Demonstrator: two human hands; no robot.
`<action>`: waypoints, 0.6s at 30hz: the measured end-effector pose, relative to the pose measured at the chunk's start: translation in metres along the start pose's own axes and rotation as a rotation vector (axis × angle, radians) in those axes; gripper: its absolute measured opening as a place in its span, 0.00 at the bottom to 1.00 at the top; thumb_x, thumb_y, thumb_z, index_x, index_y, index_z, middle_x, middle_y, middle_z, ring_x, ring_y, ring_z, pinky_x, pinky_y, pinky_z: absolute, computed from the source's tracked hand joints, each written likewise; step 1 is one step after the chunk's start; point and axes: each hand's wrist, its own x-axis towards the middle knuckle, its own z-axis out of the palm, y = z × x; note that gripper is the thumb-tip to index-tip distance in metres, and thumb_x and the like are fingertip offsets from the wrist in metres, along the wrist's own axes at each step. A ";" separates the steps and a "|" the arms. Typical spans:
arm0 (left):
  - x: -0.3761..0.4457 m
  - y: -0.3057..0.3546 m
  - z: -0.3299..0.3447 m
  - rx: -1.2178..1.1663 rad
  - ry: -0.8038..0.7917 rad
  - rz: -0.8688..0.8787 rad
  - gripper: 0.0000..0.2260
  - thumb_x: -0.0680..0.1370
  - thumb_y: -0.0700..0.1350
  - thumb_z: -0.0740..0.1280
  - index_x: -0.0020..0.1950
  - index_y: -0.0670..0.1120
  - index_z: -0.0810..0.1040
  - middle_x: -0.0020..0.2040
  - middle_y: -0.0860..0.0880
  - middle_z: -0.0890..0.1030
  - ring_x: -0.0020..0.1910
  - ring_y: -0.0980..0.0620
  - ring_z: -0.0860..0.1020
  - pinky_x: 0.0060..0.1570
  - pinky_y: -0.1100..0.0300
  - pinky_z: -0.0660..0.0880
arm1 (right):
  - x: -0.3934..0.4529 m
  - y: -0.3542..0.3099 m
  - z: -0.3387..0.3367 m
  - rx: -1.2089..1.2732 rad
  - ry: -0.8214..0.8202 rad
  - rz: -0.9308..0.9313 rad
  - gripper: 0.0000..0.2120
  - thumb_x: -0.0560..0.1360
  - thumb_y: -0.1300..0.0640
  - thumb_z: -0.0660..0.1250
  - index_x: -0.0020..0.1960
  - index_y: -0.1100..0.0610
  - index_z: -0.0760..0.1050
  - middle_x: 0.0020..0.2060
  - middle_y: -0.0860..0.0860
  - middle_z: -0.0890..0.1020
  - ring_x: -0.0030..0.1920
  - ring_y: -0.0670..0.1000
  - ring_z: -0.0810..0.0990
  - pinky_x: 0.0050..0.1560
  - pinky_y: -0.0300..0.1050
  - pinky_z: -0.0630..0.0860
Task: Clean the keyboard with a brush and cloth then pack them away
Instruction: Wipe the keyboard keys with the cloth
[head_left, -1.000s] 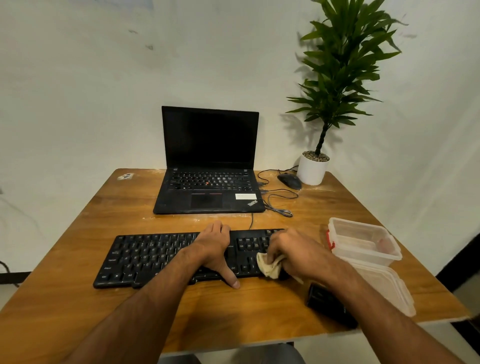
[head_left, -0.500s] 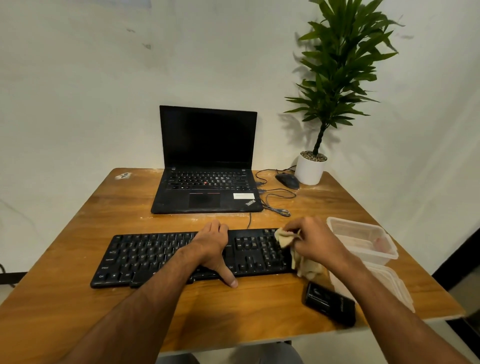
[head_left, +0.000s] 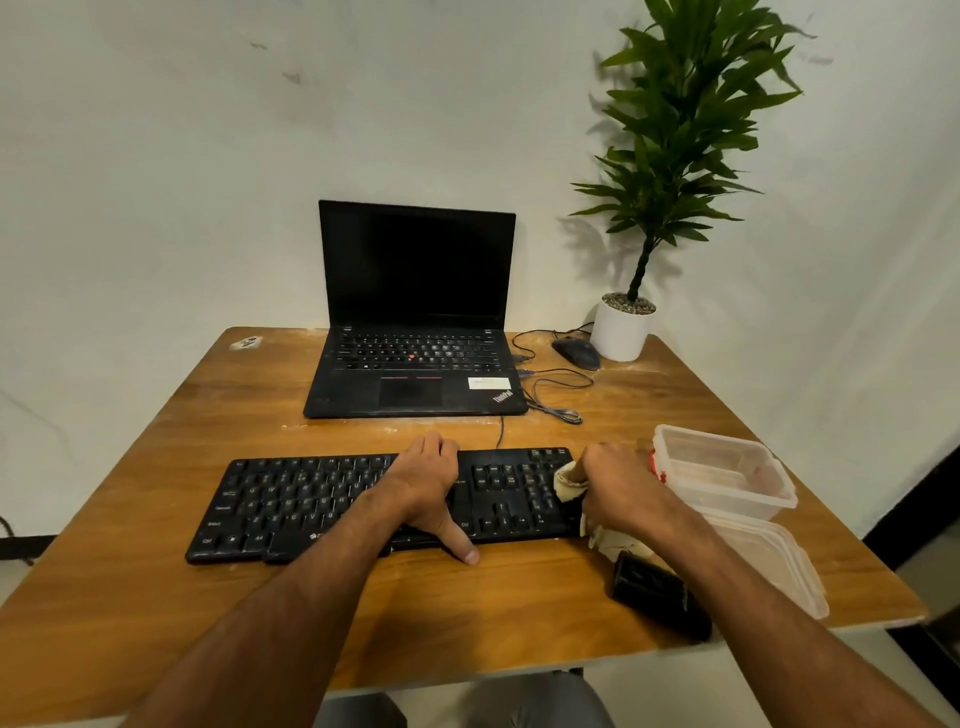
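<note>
A black keyboard (head_left: 311, 506) lies across the front half of the wooden table (head_left: 519, 613). My left hand (head_left: 428, 488) rests flat on its middle, fingers spread, thumb over the near edge. At the keyboard's right end, my right hand (head_left: 621, 486) is closed on a crumpled cream cloth (head_left: 569, 483); part of the cloth hangs below the wrist onto the table. A black brush-like object (head_left: 660, 597) lies near the front right edge, partly hidden by my right forearm.
An open clear plastic box (head_left: 727, 470) stands right of the keyboard, its lid (head_left: 779, 561) lying in front of it. Behind are an open black laptop (head_left: 415, 322), a mouse (head_left: 575, 353) with cables, and a potted plant (head_left: 623, 327).
My right hand with the cloth went from the keyboard's lower right part to its far right end, then a little towards me. The left hand stayed on the keyboard.
</note>
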 end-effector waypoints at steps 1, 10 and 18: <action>0.000 0.000 0.000 0.004 0.001 0.001 0.59 0.56 0.73 0.80 0.77 0.44 0.61 0.68 0.46 0.65 0.67 0.48 0.65 0.74 0.49 0.68 | 0.000 0.003 -0.001 0.025 -0.024 0.009 0.18 0.73 0.64 0.72 0.63 0.55 0.79 0.60 0.51 0.81 0.58 0.50 0.79 0.55 0.42 0.78; 0.000 0.001 -0.001 0.006 -0.003 -0.007 0.60 0.56 0.73 0.80 0.77 0.43 0.61 0.69 0.46 0.65 0.68 0.48 0.65 0.75 0.49 0.67 | -0.003 0.028 -0.024 0.042 0.274 0.233 0.07 0.70 0.60 0.76 0.48 0.56 0.84 0.42 0.51 0.83 0.41 0.49 0.79 0.43 0.43 0.79; -0.002 0.001 -0.001 -0.018 0.012 0.001 0.59 0.57 0.72 0.81 0.76 0.44 0.61 0.68 0.47 0.65 0.66 0.49 0.65 0.74 0.50 0.67 | -0.005 0.019 -0.007 -0.043 0.291 0.209 0.09 0.70 0.53 0.76 0.50 0.53 0.83 0.42 0.49 0.84 0.41 0.49 0.81 0.39 0.42 0.80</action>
